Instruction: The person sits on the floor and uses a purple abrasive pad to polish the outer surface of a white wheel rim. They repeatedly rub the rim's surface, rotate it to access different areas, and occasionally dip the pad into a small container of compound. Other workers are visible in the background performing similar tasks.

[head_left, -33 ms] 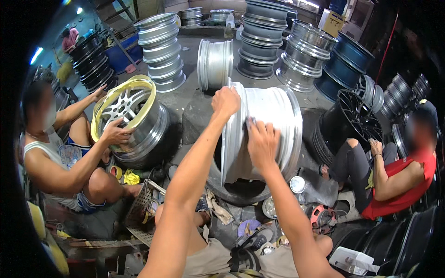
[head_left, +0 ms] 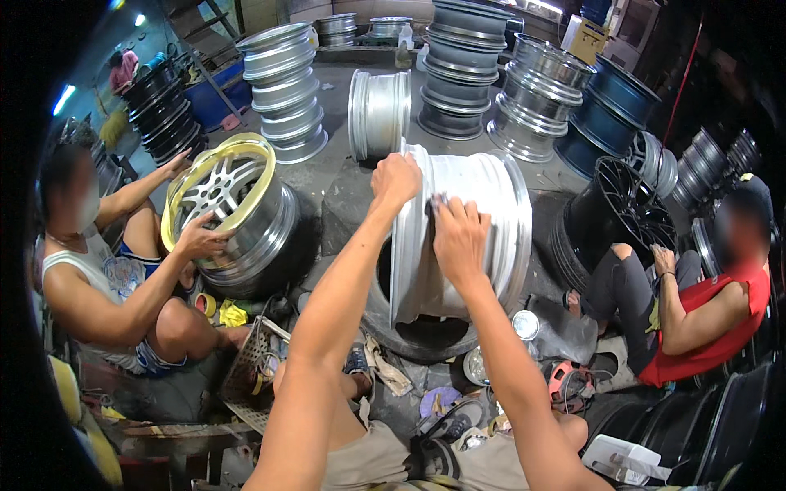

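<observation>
A silver wheel rim (head_left: 498, 204) stands on edge in front of me, resting on a black tyre (head_left: 422, 350). My left hand (head_left: 397, 180) is closed over the upper left lip of this rim and steadies it. On the barrel, just inside that lip, my right hand (head_left: 460, 245) presses with bent fingers. A small dark piece (head_left: 440, 199) shows at its fingertips against the metal; its kind is too small to make out. Below my right hand, the barrel's lower left part is in shadow.
At left, a person holds yellow tape (head_left: 173, 192) around another wheel (head_left: 270, 237). At right, a person in red sits by a black wheel (head_left: 594, 213). Stacked rims (head_left: 286, 98) stand behind. A basket (head_left: 246, 360), white cup (head_left: 526, 326) and orange tool (head_left: 565, 383) lie near my legs.
My right hand has slid slightly up and left along the barrel, towards the lip. My left hand and the wheel rim have shifted very slightly left.
</observation>
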Motion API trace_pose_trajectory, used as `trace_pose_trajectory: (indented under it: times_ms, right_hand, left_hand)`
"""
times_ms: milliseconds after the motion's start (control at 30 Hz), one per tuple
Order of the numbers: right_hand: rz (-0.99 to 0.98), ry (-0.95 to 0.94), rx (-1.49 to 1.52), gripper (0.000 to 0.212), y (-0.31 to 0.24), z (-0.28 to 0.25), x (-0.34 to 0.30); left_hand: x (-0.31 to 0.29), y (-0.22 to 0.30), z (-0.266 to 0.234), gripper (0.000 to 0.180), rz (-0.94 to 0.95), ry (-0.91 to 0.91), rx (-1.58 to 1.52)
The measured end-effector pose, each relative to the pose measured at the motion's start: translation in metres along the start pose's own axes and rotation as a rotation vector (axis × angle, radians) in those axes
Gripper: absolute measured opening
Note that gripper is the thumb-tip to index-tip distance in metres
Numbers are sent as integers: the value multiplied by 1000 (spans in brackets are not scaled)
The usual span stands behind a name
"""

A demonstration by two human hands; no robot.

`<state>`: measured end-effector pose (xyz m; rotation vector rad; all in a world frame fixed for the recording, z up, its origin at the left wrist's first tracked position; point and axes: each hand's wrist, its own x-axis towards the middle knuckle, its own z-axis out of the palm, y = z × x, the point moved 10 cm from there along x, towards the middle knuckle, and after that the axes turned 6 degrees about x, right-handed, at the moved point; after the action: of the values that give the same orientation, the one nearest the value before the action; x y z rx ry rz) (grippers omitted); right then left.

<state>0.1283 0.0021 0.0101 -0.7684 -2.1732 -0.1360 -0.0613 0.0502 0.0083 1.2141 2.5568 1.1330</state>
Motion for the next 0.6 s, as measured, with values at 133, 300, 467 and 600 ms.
trace_pose_trajectory:
  times_ms: [133, 300, 467, 600]
  right_hand:
    - [-130, -6, 106, 25, -21, -9, -36]
    - [-26, -4, 155, 18, -2, -12, -14]
    - [-56, 32, 147, 27, -23, -13, -45]
    - [1, -16, 120, 27, -16, -11, -57]
  left_hand:
    - [10, -15, -5, 47, 8, 6, 57]
    - [7, -2, 5, 49, 15, -39, 53]
    - [13, -21, 0, 50, -2, -7, 68]
    - [9, -9, 3, 49, 32, -30, 87]
